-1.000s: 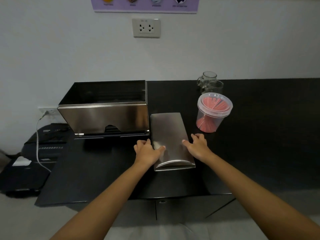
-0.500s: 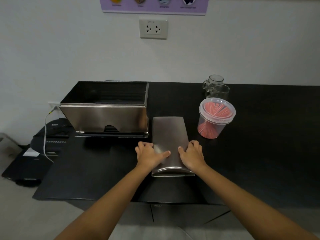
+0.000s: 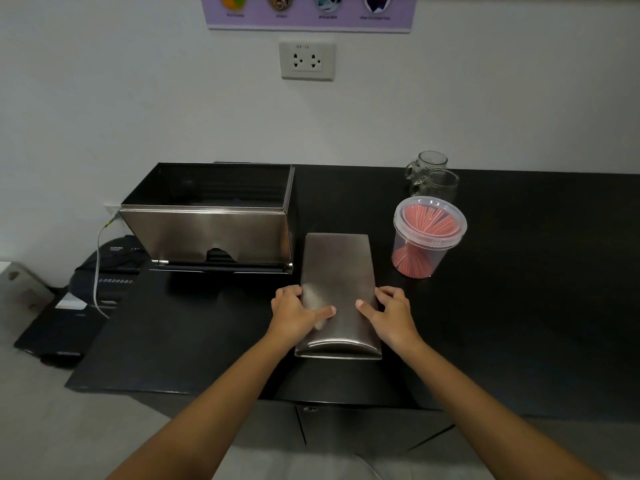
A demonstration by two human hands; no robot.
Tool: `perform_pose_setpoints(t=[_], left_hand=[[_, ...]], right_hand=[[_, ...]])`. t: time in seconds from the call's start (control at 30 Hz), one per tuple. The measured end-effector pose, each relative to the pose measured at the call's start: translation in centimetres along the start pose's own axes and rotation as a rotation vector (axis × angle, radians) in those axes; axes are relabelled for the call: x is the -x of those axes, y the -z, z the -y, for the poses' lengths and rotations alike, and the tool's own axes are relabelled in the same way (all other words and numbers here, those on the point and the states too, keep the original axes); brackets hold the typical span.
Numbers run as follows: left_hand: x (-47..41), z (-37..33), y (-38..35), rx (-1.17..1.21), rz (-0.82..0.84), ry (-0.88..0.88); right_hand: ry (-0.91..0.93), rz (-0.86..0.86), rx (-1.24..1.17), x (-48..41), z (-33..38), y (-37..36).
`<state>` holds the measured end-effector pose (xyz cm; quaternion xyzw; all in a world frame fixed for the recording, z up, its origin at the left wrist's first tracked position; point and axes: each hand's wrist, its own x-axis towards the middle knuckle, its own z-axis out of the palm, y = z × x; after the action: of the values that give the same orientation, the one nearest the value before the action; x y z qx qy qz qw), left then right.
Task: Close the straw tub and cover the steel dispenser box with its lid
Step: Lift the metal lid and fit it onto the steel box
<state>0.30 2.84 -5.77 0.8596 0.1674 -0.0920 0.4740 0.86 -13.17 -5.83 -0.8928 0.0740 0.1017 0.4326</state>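
The steel lid (image 3: 337, 268) lies flat on the black counter (image 3: 519, 306), just right of the open steel dispenser box (image 3: 207, 233). My left hand (image 3: 294, 313) grips the lid's left edge, thumb on top. My right hand (image 3: 391, 313) grips its right edge the same way. The clear straw tub (image 3: 424, 237), full of red straws, stands to the right of the lid with its transparent lid on top.
Two glass mugs (image 3: 433, 174) stand behind the tub near the wall. A black device (image 3: 100, 282) with a white cable sits lower, left of the counter. A wall socket (image 3: 307, 61) is above the counter.
My right hand slid in from the counter onto the lid's right edge, and both hands now clasp the lid. The lid itself still rests on the counter.
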Motion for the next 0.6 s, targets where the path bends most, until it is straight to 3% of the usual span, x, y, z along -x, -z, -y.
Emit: perform_pose_setpoints(t=[0.17,0.37,0.6], left_hand=[[0.4,-0.5,-0.1,0.257,0.040,0.029],[1.6,-0.6,-0.3,0.306,0.075,0.032],[3.4,-1.3,0.1,0.293,0.062,-0.052]], right_hand=[[-0.036,0.022,-0.123,0.4,0.0,0.6],[-0.050,0.127,-0.101,0.2,0.2,1.5],[-0.103,0.078,-0.515,1.5,-0.4,1.9]])
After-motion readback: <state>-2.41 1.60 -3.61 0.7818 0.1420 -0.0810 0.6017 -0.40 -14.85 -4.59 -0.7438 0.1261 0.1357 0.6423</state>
